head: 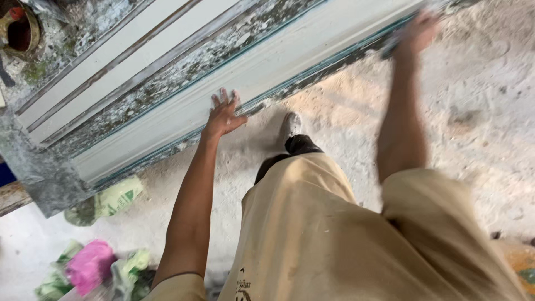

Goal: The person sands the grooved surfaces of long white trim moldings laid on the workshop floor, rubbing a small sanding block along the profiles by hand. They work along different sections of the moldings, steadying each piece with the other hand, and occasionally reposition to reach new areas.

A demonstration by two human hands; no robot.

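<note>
My left hand rests flat, fingers spread, on the lower edge of a long pale moulded panel with flaking blue-grey paint. My right hand is raised at the upper right, blurred, closed around a thin tool that touches the panel's edge; what kind of tool it is I cannot tell. Below me I see my beige shirt and one dusty shoe on the sandy floor.
A grey concrete post stands at the left. Crumpled green and pink bags lie on the floor at the lower left, another green bag beside the post. A rusty round fitting sits at top left. Dusty floor spreads right.
</note>
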